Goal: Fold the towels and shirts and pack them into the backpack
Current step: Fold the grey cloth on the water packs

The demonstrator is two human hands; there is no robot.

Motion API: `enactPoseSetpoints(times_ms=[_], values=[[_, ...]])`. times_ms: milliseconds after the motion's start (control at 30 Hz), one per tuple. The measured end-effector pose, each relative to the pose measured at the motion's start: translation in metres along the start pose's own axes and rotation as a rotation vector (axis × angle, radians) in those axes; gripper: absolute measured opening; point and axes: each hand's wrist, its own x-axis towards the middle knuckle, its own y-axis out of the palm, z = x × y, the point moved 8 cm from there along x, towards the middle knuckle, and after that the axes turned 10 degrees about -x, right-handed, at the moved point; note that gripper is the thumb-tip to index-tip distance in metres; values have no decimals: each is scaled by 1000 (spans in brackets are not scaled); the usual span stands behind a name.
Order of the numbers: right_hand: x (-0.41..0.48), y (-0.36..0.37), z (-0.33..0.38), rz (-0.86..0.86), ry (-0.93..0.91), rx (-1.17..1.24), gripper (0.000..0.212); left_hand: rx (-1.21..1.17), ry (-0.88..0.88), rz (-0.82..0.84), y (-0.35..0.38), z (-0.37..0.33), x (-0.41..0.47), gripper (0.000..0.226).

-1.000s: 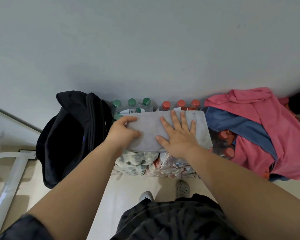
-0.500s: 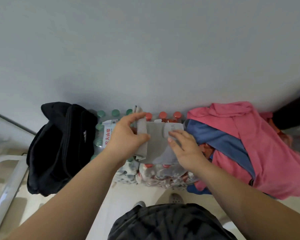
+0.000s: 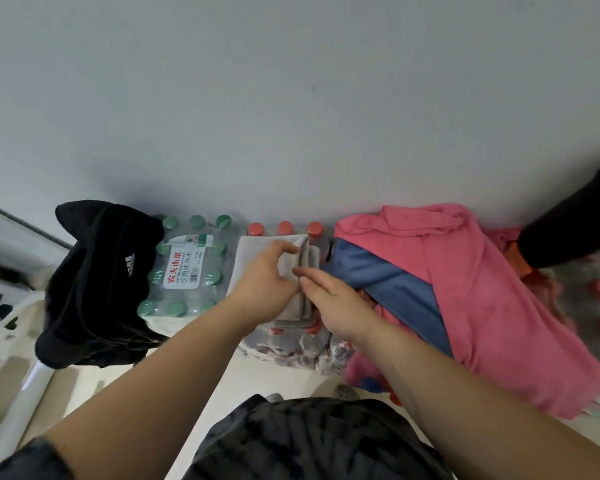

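We see a grey towel folded into a narrow stack, lying on top of the shrink-wrapped pack of red-capped bottles against the wall. Left hand grips the towel: thumb on top, fingers curled round the upper fold near its far right corner. Right hand comes in from the right with its fingers nearly straight, tips touching the towel's folded right edge just beside the left thumb, not wrapped round anything we can make out. The near end of the towel shows a stitched hem between the two wrists.

Left of it we note a pack of green-capped bottles with a white label, touching the red-capped pack. Further left the black backpack sits slumped on the floor beside the green pack (white three-stripe logo facing us, and we cannot tell if its opening is unzipped).

Right of the towel a blue cloth lies across a big pink garment, heaped over more red-capped bottles. The blue cloth's left tip is just beside the towel. A dark shape sits at the far right by the wall, and a white frame sits low at the left edge
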Motion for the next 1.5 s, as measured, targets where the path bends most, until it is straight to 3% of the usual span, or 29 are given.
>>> enactPoseSetpoints(times_ms=[100,233,400,500,633,767,933,1067,1167,1300,1500], values=[[1,2,0,7,-2,-72,26,5,-34,-85,-18,11,-8,47],[1,-5,-6,-44,62,20,24,300,138,-200,-34,14,-7,47],[-3,-7,-19,9,111,72,14,737,240,-22,2,30,3,80],[-4,-7,-17,61,97,46,13,866,234,48,30,43,12,80],[-5,-13,-13,8,79,-192,32,895,191,41,51,56,19,73],[-6,-28,7,-108,-38,-571,32,934,186,30,56,57,21,73],[13,-30,32,-124,-229,-783,30,777,232,55,47,50,15,75],[37,-19,38,-12,-316,-1035,50,605,225,-148,6,49,-12,77],[54,-8,30,120,-312,-1183,56,542,108,-251,-27,68,-26,80],[63,-5,26,166,-256,-1115,56,243,-97,-224,-50,92,-29,84],[48,-10,25,45,-163,-1100,53,-44,-141,-161,-61,101,-10,65]])
